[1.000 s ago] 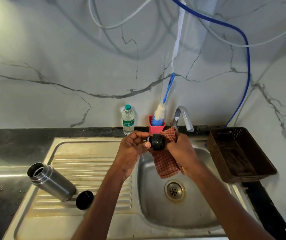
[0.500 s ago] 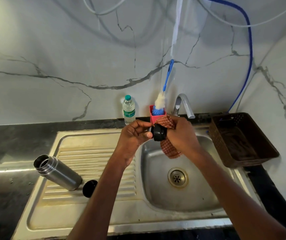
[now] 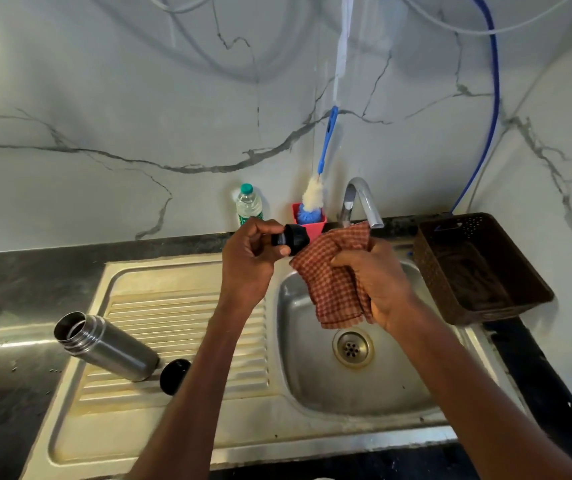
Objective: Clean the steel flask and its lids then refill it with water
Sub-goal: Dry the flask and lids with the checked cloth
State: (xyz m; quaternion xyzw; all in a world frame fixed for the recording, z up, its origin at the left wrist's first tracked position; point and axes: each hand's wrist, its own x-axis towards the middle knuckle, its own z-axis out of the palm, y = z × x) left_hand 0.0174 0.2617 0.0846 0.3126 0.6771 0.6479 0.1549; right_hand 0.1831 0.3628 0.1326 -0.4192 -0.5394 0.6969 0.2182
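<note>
My left hand pinches a black flask lid above the left rim of the sink basin. Beside it my right hand grips a red checked cloth, which hangs over the basin and touches the lid's right side. The open steel flask lies on its side on the draining board, mouth pointing up-left. A second black lid lies next to the flask's base.
A steel tap stands behind the basin. Against the wall are a small water bottle and a red holder with a blue-handled bottle brush. A brown plastic basket sits on the dark counter to the right.
My right hand has drawn the cloth off the lid and moved right and down. The cloth now hangs loose, and the lid is uncovered in my left hand. The camera tilted.
</note>
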